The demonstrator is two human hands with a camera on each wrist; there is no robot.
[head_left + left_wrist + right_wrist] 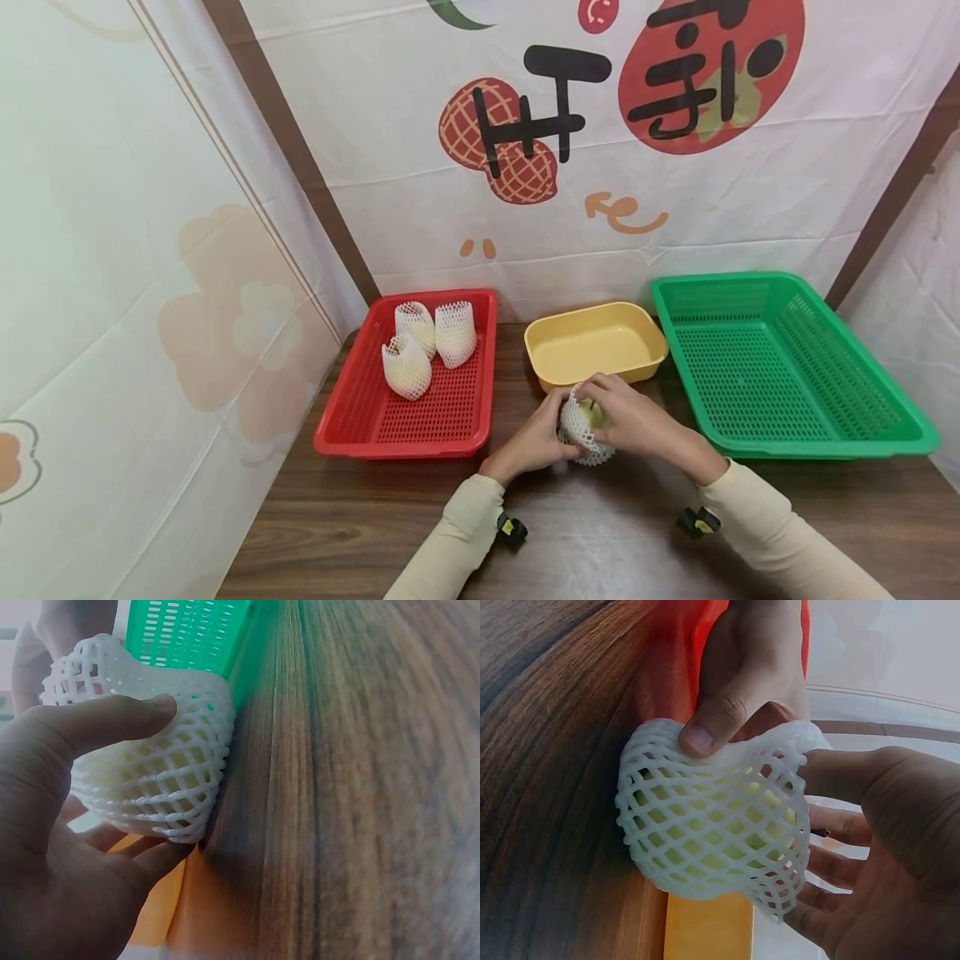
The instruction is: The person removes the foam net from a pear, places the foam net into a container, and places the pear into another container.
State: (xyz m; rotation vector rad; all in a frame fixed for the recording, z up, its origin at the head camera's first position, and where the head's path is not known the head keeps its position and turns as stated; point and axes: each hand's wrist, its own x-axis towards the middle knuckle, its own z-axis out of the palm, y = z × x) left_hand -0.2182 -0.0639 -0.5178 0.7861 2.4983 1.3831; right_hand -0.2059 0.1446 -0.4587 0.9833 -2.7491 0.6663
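Observation:
A yellow-green fruit (595, 413) with a dark stem sits inside a white foam net sleeve (576, 427), low over the table in front of the yellow basin. My left hand (536, 437) grips the netted fruit from the left, its thumb (131, 720) across the outside of the mesh. From the other side, my right hand (633, 417) holds the open rim of the sleeve, fingers and thumb at its upper edge. In the right wrist view the rim flares around the right thumb (840, 774). Much of the fruit is covered by the mesh.
A red basket (483, 400) at left holds three more netted fruits (407, 367). Behind my hands stands a yellow basin (600, 337), close to the fabric backdrop. To the right is a large green basket (757, 379). Everything rests on a brown wooden table (345, 517).

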